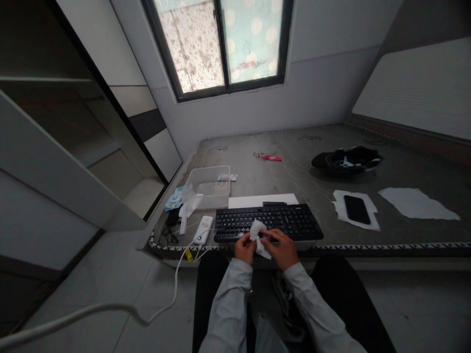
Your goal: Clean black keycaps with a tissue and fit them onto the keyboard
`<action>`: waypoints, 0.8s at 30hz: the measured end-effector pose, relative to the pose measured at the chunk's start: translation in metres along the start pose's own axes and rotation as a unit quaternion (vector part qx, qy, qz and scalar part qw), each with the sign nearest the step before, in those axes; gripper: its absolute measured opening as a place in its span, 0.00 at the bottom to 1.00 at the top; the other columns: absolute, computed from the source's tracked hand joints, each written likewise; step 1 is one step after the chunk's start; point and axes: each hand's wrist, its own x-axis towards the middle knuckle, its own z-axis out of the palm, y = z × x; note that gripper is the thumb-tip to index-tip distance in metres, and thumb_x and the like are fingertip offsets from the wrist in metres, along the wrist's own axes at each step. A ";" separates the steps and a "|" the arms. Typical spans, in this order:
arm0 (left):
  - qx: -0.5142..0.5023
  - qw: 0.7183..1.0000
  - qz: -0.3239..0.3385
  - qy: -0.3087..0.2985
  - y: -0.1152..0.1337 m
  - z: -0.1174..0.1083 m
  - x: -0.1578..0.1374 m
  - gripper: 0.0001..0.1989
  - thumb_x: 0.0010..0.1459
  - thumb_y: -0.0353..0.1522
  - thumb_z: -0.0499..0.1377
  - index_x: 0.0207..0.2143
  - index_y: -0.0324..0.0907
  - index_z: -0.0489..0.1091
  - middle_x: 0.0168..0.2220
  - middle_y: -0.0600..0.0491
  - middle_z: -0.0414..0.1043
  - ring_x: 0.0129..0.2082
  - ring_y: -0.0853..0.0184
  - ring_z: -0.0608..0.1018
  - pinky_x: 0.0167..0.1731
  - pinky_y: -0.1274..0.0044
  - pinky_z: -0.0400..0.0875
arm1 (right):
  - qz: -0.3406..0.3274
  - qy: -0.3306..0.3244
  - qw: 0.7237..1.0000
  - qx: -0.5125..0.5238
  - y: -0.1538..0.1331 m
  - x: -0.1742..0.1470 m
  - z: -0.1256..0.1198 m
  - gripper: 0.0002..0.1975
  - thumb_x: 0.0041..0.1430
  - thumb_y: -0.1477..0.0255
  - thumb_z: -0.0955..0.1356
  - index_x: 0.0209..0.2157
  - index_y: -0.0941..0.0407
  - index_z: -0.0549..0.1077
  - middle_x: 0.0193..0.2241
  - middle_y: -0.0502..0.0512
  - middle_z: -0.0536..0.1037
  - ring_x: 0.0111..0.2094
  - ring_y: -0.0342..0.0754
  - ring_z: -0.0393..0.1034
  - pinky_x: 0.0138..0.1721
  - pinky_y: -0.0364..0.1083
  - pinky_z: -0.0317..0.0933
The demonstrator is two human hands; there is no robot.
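Note:
Over the front edge of a black keyboard (301, 223), both my hands meet at a crumpled white tissue (257, 228). My left hand (244, 249) is closed, pinching the tissue from its left side. From the other side, my right hand (282, 250) is closed on a small black piece (261, 234) that rests against the tissue; it is too small to tell what it is. One end of the tissue hangs down between the hands. Under the keyboard's back edge shows a white board or sheet (243, 201), with a thin black strip (274, 203) lying on it.
To the left are a clear plastic box (211, 200), a white power strip (203, 230) with its cable, a blue packet (174, 198) and black wires. A phone (356, 210) on tissue, another tissue sheet (417, 203), a dark cap (348, 161) and a red item (272, 158) lie farther off.

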 end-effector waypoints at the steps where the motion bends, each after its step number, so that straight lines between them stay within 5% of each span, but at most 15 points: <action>1: -0.001 1.000 0.001 -0.008 0.000 0.000 0.000 0.13 0.32 0.33 0.69 0.26 0.39 0.78 0.24 0.53 0.78 0.25 0.68 0.75 0.30 0.78 0.70 | 0.007 -0.004 1.000 0.007 0.000 0.000 -0.001 0.13 0.53 0.63 0.70 0.40 0.51 0.79 0.36 0.54 0.80 0.34 0.50 0.73 0.40 0.49 0.67; 8: -0.028 0.999 0.014 -0.015 -0.005 0.001 0.002 0.13 0.33 0.34 0.69 0.25 0.39 0.76 0.24 0.54 0.76 0.25 0.70 0.74 0.27 0.80 0.68 | 0.062 0.025 0.996 0.055 -0.001 0.001 -0.003 0.14 0.49 0.59 0.71 0.33 0.53 0.78 0.31 0.53 0.80 0.33 0.50 0.72 0.38 0.48 0.66; 15: -0.033 0.988 0.024 0.149 -0.019 -0.022 0.020 0.21 0.36 0.44 0.67 0.30 0.40 0.72 0.21 0.58 0.70 0.17 0.73 0.67 0.16 0.81 0.61 | 0.147 0.088 0.971 0.166 0.014 0.005 -0.003 0.20 0.44 0.55 0.73 0.32 0.56 0.74 0.30 0.56 0.80 0.33 0.52 0.74 0.38 0.50 0.68; 24: -0.020 0.971 0.037 0.234 -0.025 -0.039 0.030 0.16 0.41 0.42 0.64 0.30 0.42 0.72 0.23 0.57 0.72 0.27 0.67 0.75 0.28 0.78 0.68 | 0.157 0.042 0.978 0.128 0.033 0.007 -0.015 0.21 0.45 0.55 0.73 0.36 0.56 0.78 0.29 0.56 0.80 0.33 0.52 0.75 0.38 0.51 0.68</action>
